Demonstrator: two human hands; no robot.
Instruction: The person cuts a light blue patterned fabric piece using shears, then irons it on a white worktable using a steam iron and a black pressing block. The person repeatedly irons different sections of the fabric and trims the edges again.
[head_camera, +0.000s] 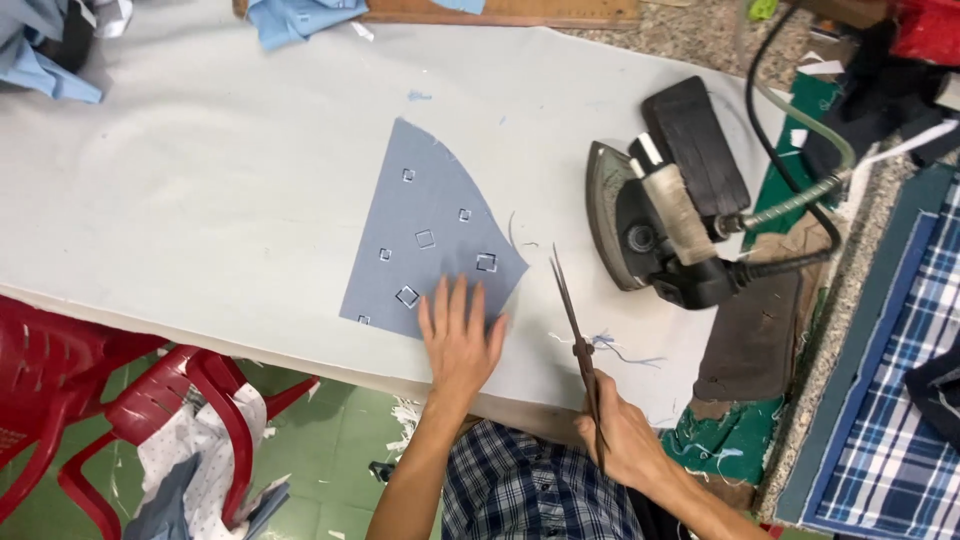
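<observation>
Scissors (575, 330) are sitting in the right hand (622, 435), which is wrapped around the handles at the near edge of the surface (200, 200); the long blades are pointing away from the person, closed or nearly so, tips ending just right of the cloth. The left hand (460, 340) is lying flat, fingers spread wide and holding nothing, palm pressing on the near corner of a grey fabric piece (430, 230). That piece is a fan-shaped wedge dotted with small squares, lying smooth near the middle of the pale surface, its narrow point away from the person and its broad edge towards them. Loose threads (615, 348) are lying just right of the scissors. Further right, an iron (650, 225) is standing on the surface with its cord (765, 120) and hose (800, 200) trailing off towards the far right corner, well apart from both hands. Blue scraps (295, 18) are resting at the far edge. Red chairs (110, 400) are standing on the floor below the left side, with patterned cloth (185, 450) draped over one. Checked fabric (900, 350) is lying at the far right.
</observation>
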